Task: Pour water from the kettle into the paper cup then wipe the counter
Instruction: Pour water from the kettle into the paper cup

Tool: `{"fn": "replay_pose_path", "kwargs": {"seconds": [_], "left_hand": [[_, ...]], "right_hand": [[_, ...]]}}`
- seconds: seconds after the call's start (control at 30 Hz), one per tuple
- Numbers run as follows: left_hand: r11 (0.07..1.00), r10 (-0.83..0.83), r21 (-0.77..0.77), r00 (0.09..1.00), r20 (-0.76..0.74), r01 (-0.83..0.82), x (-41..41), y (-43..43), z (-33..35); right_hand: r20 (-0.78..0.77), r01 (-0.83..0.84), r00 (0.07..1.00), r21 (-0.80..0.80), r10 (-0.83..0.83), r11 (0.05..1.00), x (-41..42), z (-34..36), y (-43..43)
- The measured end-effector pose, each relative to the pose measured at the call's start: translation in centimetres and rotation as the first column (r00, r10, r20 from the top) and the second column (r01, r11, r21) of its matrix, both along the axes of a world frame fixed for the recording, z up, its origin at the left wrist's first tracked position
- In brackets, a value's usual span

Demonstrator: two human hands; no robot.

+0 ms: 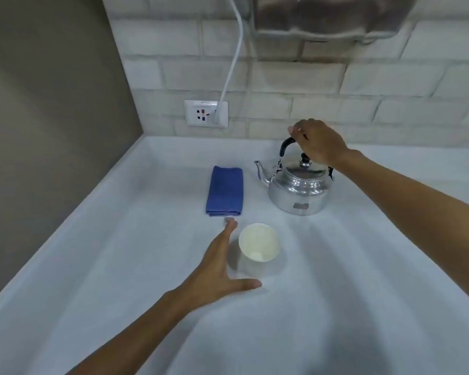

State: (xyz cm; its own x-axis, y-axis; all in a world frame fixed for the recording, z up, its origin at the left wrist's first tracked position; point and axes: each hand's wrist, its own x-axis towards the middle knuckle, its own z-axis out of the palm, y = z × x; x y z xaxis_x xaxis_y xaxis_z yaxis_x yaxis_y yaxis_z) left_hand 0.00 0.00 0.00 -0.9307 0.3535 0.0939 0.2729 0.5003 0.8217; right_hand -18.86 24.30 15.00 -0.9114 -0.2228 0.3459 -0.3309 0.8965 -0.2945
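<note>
A shiny metal kettle [299,186] stands on the white counter [119,266], spout pointing left. My right hand [317,143] is closed around its black arched handle from above. A white paper cup [259,242] stands upright and looks empty, in front of the kettle. My left hand [220,269] is spread open just left of the cup, fingers and thumb curving around it without clearly touching. A folded blue cloth [224,194] lies flat to the left of the kettle, behind my left hand.
A wall socket [205,113] with a white cable [234,54] plugged in sits on the tiled back wall. A metal fixture [333,17] hangs above the kettle. A grey side wall [46,117] bounds the counter on the left.
</note>
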Motion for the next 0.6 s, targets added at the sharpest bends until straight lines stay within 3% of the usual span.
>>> {"fn": "replay_pose_path", "kwargs": {"seconds": [0.2,0.6], "left_hand": [[0.992,-0.015,0.127,0.993,0.118,-0.001,-1.0,2.0,0.0],[0.977,0.097,0.171,0.976,0.192,-0.131,-1.8,3.1,-1.3]], "right_hand": [[0.120,0.114,0.985,0.061,-0.121,0.992,-1.8,-0.7,0.3],[0.000,0.194,0.981,0.062,-0.195,0.979,-2.8,-0.5,0.4]]}}
